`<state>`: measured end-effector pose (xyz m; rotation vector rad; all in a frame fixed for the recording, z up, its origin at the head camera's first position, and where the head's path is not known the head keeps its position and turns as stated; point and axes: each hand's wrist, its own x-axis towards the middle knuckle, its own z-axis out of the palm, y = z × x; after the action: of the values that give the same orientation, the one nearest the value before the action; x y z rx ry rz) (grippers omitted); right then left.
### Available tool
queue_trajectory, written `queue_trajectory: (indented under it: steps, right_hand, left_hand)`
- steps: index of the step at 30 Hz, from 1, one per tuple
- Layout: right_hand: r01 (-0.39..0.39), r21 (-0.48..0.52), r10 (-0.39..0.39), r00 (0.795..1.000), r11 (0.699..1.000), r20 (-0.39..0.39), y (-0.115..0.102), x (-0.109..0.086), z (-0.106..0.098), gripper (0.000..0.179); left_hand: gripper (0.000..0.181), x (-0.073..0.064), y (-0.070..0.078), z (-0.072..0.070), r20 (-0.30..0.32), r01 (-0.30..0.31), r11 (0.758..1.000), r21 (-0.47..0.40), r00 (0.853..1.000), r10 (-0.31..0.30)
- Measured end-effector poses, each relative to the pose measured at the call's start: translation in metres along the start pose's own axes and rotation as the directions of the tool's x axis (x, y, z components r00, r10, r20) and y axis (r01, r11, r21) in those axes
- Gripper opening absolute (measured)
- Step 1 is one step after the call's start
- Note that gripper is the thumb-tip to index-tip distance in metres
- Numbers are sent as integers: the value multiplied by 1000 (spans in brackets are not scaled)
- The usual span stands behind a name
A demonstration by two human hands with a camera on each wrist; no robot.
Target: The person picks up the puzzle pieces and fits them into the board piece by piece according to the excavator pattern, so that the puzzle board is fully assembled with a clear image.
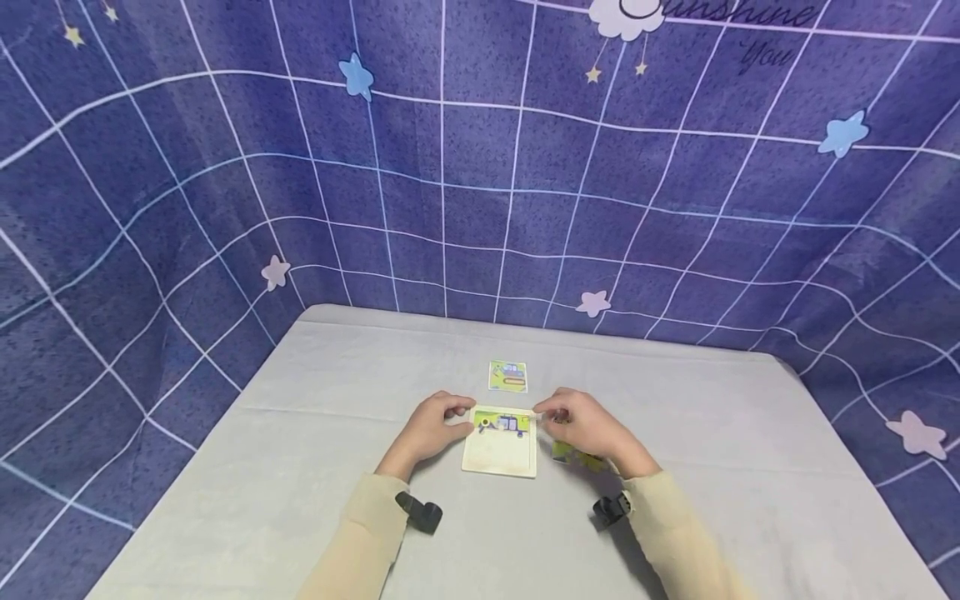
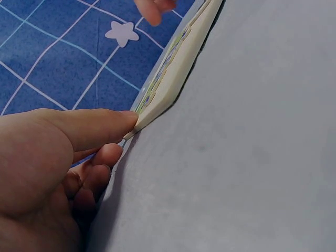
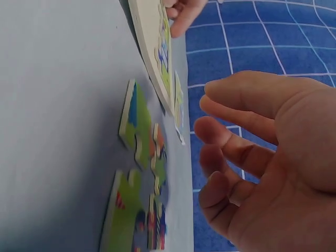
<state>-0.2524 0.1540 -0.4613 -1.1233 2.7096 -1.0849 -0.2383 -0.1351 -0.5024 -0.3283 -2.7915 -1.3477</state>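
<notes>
A pale wooden puzzle tray [image 1: 498,458] lies on the table, with a strip of joined, printed puzzle pieces [image 1: 502,423] along its far side. My left hand [image 1: 431,429] pinches the tray's left edge; in the left wrist view its thumb [image 2: 105,126] presses on a corner while the other fingers curl below. At the tray's far right corner is my right hand [image 1: 581,421], fingers loosely bent. The right wrist view shows nothing between those fingers [image 3: 247,100], and a gap to the tray [image 3: 149,52]. Loose green puzzle pieces [image 3: 136,118] lie beside the tray, partly under the right hand.
A square picture card [image 1: 507,376] with a green print lies beyond the tray. The table wears a light grey cloth [image 1: 337,375]. Behind it hangs a blue curtain [image 1: 480,208] with a white grid and stars. Each wrist carries a black camera [image 1: 423,512].
</notes>
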Motion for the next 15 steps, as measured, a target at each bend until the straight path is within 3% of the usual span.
queue_trajectory:
  steps: [9, 15]
  right_hand:
    - [-133, 17, 133, 991, 991, 16, 3, -11, -8, 22]
    - [-154, 1, 154, 988, 988, 15, 8, -18, -11, 21]
  left_hand:
    - [38, -2, 2, 0, 0, 8, 1000, -5, 1000, -8]
    - [38, -1, 1, 0, -5, 6, 1000, 2, 1000, -6]
